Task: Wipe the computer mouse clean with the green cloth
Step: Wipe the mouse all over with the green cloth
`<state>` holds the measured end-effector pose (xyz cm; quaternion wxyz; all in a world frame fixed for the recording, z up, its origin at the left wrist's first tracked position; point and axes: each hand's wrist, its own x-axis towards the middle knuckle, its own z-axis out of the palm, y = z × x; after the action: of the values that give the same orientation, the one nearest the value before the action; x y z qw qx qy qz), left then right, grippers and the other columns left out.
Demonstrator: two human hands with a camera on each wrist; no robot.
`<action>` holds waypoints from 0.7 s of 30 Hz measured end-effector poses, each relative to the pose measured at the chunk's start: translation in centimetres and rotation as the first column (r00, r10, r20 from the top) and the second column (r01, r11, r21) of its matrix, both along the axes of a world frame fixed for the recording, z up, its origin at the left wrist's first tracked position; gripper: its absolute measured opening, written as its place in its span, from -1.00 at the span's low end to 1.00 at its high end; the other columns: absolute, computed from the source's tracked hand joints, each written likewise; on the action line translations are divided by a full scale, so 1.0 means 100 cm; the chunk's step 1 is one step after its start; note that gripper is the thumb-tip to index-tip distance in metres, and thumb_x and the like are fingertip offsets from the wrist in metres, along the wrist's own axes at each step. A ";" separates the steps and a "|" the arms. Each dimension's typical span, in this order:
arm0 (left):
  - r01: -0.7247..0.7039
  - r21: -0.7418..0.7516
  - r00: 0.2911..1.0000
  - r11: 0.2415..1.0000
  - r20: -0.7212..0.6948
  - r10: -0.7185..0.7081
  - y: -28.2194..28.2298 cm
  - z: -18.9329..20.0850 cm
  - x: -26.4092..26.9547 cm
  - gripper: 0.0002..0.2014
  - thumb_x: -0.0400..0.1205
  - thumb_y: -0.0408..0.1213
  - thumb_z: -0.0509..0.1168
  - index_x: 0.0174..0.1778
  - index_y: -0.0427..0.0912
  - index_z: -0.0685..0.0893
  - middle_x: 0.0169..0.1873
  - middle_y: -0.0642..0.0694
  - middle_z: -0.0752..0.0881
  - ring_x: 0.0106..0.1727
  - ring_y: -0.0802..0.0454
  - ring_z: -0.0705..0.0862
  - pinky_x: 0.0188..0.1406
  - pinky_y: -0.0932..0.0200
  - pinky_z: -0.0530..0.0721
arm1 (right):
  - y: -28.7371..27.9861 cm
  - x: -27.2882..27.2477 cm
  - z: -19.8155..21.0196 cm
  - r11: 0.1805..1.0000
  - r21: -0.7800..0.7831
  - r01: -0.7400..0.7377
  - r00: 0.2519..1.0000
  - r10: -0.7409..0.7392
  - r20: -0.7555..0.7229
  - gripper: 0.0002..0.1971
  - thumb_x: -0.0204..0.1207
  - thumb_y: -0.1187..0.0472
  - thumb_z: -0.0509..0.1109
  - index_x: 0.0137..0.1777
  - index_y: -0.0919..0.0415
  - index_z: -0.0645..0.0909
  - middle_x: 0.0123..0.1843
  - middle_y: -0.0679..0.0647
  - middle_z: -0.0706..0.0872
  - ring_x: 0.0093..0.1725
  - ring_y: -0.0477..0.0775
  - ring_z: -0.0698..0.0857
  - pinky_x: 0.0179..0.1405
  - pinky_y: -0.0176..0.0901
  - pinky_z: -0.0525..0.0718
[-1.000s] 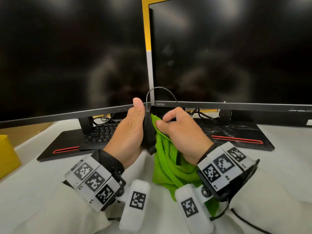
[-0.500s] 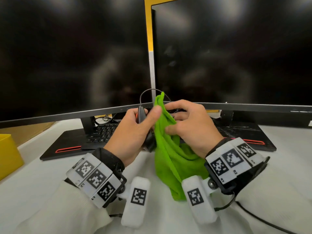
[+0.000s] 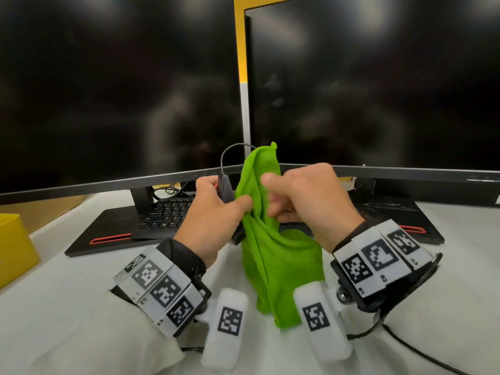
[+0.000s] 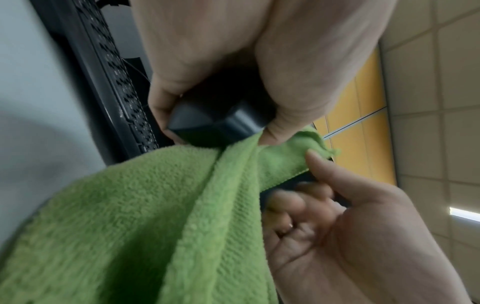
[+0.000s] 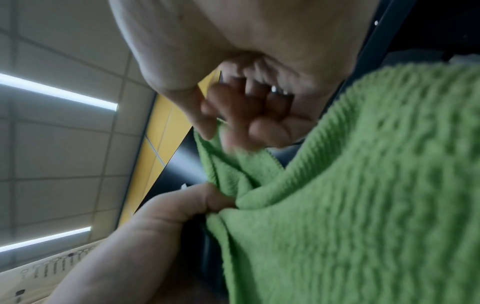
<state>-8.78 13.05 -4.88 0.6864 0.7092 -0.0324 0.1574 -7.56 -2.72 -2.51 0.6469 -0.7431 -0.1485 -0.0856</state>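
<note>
Hands first: your left hand is wrapped around the black computer mouse, fingers on one side and thumb on the other, holding it up off the white desk on edge in front of the gap between the two dark monitors. The left thumb also presses a fold of the green cloth against the mouse; from the left wrist you see the mouse's dark rear corner pinched between thumb and fingers, with the cloth bunched right below it.

Your right hand has its fingers curled into the upper part of the cloth, thumb on top, gripping it just beside the mouse; the right-wrist view shows those fingertips blurred against the cloth's edge. The rest of the cloth hangs down between your wrists to the desk.

The mouse cable loops up over the mouse.

Behind your hands a black keyboard sits on the left monitor's base. A yellow box stands at the desk's left edge.

As for writing: the key legends are too small to read, and your wrist bands carry only black-and-white square markers, with tiny characters under them that I cannot make out reliably.
</note>
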 end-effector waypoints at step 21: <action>0.178 -0.103 0.972 0.979 -0.137 -0.191 0.010 0.003 0.006 -0.57 0.75 0.01 0.29 0.50 -0.07 0.71 0.40 -0.09 0.79 0.51 -0.13 0.69 0.63 -0.24 0.51 | -0.017 0.010 -0.006 0.851 0.366 -0.377 0.905 0.422 -0.049 -0.54 0.43 0.51 0.49 0.37 0.48 0.64 0.13 0.43 0.81 0.11 0.32 0.83 0.06 0.04 0.84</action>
<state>-8.15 14.01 -4.62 0.7297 0.6812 -0.0409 0.0418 -6.58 -4.41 -3.12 0.7795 -0.5735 -0.2409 0.0736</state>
